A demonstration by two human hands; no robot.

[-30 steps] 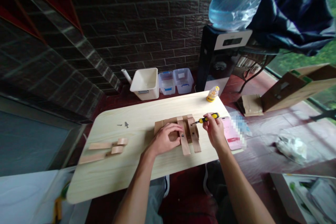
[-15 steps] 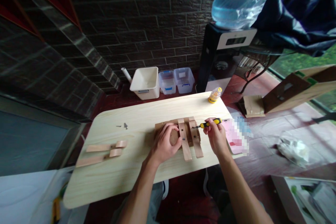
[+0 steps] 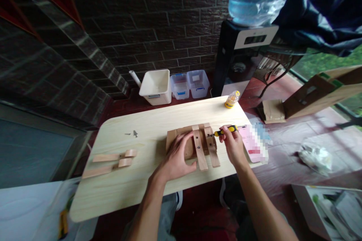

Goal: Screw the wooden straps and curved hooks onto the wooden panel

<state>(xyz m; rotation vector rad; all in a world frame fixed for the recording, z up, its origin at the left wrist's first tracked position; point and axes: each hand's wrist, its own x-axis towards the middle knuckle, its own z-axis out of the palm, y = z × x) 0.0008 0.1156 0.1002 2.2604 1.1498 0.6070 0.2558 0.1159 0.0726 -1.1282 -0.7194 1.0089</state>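
My right hand [image 3: 233, 145] grips a yellow-and-black screwdriver [image 3: 229, 129], held nearly level. Its tip points left at the upper part of a wooden strip [image 3: 213, 152]; whether it touches a screw there is too small to tell. A second wooden strip [image 3: 200, 154] with dark holes lies just to the left, both across a brown cardboard box [image 3: 190, 152]. My left hand [image 3: 177, 158] rests over the box's left part, fingers stretched and thumb spread apart, close to the second strip.
Two wooden pieces with curved ends [image 3: 113, 157] and small screws [image 3: 135, 133] lie at the table's left. A yellow-based clear container [image 3: 232, 99] stands at the far right corner, a pink sheet [image 3: 249, 143] at the right edge. Plastic bins [image 3: 155, 88] sit behind.
My left thumb has moved down and away from the fingers, widening the hand. The screwdriver stays at the right strip, with little shift. The view has tilted slightly.
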